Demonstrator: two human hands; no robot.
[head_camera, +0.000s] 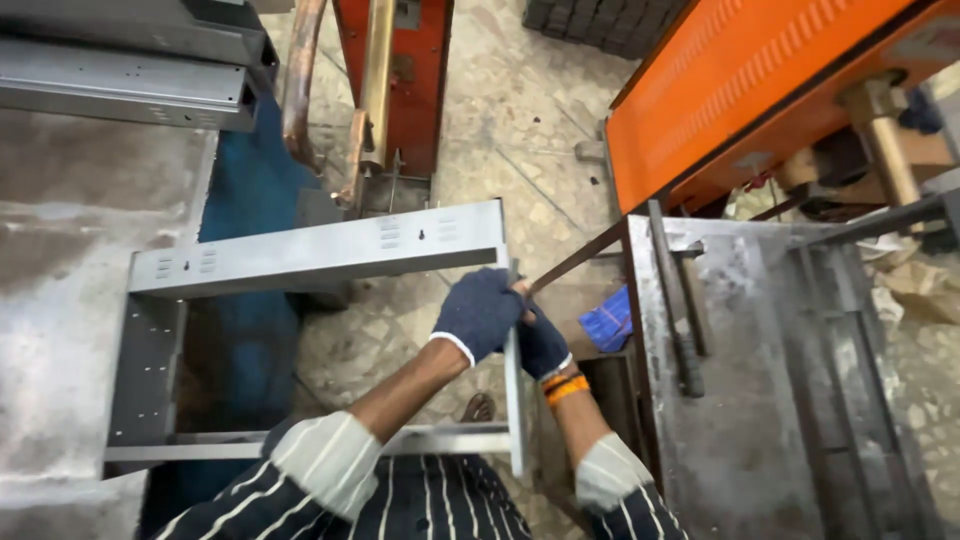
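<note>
A grey sheet-metal frame (320, 255), open in the middle with small vent slots on its far side, rests partly on a steel table at the left. Both my hands wear dark blue knit gloves. My left hand (478, 313) grips the frame's right side panel (516, 400) near its top corner. My right hand (541, 343) clasps the same edge just below and behind the left hand. An orange band sits on my right wrist. A thin dark rod (575, 260) runs from near my hands up to the right.
A scratched steel table (60, 260) lies at the left, stacked grey channels (130, 90) at its far end. A second steel bench (760, 400) with bars stands at the right. An orange machine (740, 80) and a red one with copper arms (375, 90) stand beyond on the stone floor.
</note>
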